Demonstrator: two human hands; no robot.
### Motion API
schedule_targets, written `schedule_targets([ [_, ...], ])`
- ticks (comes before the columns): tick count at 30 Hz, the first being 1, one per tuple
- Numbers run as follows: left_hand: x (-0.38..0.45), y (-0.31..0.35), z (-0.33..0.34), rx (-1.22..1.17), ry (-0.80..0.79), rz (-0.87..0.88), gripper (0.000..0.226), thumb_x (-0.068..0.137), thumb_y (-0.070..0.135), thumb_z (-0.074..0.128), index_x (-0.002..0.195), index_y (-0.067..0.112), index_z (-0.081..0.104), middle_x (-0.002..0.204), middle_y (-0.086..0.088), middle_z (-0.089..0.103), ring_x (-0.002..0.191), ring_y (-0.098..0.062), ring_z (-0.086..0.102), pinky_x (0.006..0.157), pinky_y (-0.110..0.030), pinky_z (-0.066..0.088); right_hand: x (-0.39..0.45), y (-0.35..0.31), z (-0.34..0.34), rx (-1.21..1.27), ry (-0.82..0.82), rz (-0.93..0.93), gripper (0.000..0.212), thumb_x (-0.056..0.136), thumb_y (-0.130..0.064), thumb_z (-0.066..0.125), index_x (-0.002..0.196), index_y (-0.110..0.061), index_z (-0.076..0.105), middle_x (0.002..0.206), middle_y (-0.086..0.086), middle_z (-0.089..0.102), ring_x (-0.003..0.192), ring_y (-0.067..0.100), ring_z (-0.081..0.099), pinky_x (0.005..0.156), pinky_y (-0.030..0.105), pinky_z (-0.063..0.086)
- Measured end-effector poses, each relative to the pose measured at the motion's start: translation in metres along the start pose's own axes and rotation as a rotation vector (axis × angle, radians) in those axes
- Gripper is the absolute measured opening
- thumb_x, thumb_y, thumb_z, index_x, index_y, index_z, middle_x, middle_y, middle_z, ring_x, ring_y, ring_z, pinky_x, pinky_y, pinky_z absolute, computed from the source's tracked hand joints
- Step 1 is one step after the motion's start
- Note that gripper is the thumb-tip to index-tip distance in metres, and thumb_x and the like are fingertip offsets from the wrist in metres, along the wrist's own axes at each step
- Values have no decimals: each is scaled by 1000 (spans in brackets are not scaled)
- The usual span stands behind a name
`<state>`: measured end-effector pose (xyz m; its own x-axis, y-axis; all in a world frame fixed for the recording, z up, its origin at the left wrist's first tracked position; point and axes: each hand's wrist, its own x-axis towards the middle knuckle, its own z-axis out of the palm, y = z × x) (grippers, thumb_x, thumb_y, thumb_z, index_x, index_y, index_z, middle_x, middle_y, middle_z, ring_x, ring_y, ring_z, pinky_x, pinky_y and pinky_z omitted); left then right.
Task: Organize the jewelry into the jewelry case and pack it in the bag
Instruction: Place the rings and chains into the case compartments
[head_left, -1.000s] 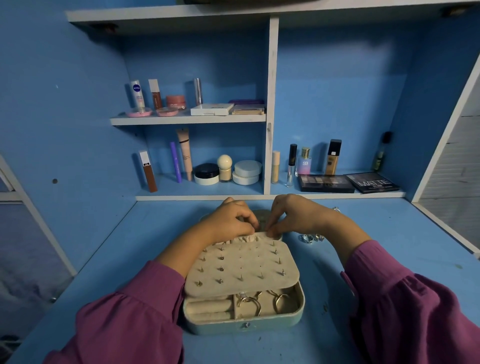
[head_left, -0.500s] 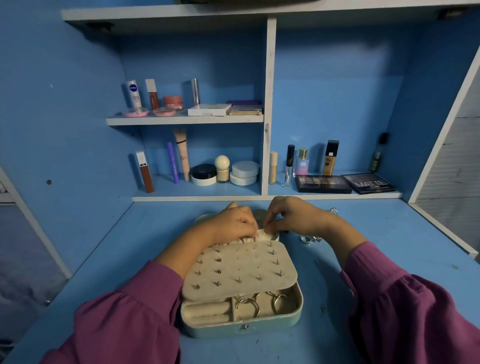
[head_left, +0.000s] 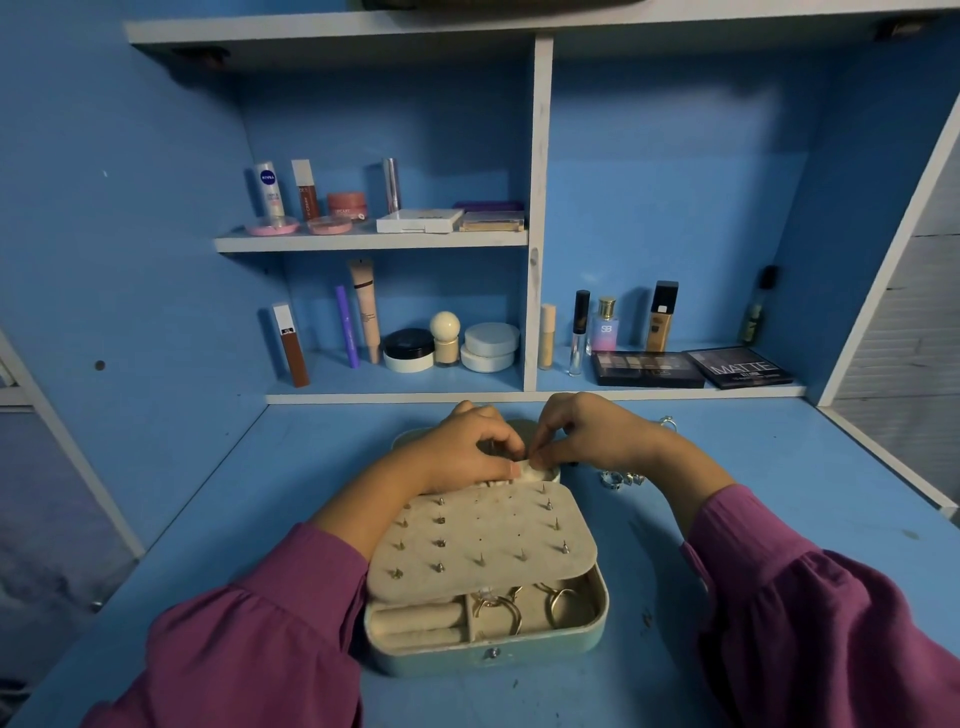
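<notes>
Jewelry case (head_left: 488, 657) sits open on the blue desk (head_left: 260, 493), near centre, its light-green base facing the viewer. Beige stud panel (head_left: 480, 540) lies tilted over the base, many earring posts sticking up through it. Near compartments hold ring rolls (head_left: 415, 621) on the left and gold rings (head_left: 501, 608) to the right of them.

Left hand (head_left: 457, 449) and right hand (head_left: 582, 434) meet at the far edge of the panel. Both have fingers curled, fingertips pinching a small pale pad or fabric fold (head_left: 535, 470) at the case's far side; what exactly it is cannot be told.

Loose silver jewelry (head_left: 621, 478) lies on the desk just right of the right wrist. Cosmetics stand on the far shelves (head_left: 374, 241).
</notes>
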<state>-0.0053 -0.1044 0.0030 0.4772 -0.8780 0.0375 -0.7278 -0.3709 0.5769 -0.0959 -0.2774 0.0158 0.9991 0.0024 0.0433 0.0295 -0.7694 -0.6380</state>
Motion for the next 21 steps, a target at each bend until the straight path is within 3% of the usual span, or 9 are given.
schedule_targets([
  [6, -3, 1, -1, -41, -3, -23, 17, 84, 19, 70, 85, 32, 59, 94, 11, 50, 100, -9, 40, 86, -23, 35, 1, 1, 0, -1, -6, 10, 8, 77, -17, 76, 81, -24, 75, 89, -9, 55, 82, 3, 52, 67, 11, 35],
  [9, -4, 0, -2, -52, 102, -24, 25, 78, 21, 76, 84, 33, 55, 94, 7, 52, 102, -14, 43, 89, -28, 40, 0, 1, 1, 7, 6, 22, 7, 74, -21, 79, 78, -24, 76, 88, -10, 57, 85, 4, 55, 70, 16, 37],
  [13, -5, -5, -2, 10, 112, -40, 16, 76, 29, 77, 86, 33, 65, 99, 0, 57, 104, -12, 44, 94, -33, 41, -1, 2, 3, 14, 22, -21, 13, 71, -18, 81, 71, -29, 74, 87, -9, 62, 85, 4, 58, 74, 16, 41],
  [21, -7, -3, -3, 46, 40, -43, 13, 80, 26, 75, 91, 32, 73, 93, 7, 54, 105, -13, 43, 95, -28, 38, -8, 2, 8, 116, 27, -20, 9, 76, -9, 77, 77, -18, 75, 69, -11, 69, 62, -4, 60, 63, 6, 42],
])
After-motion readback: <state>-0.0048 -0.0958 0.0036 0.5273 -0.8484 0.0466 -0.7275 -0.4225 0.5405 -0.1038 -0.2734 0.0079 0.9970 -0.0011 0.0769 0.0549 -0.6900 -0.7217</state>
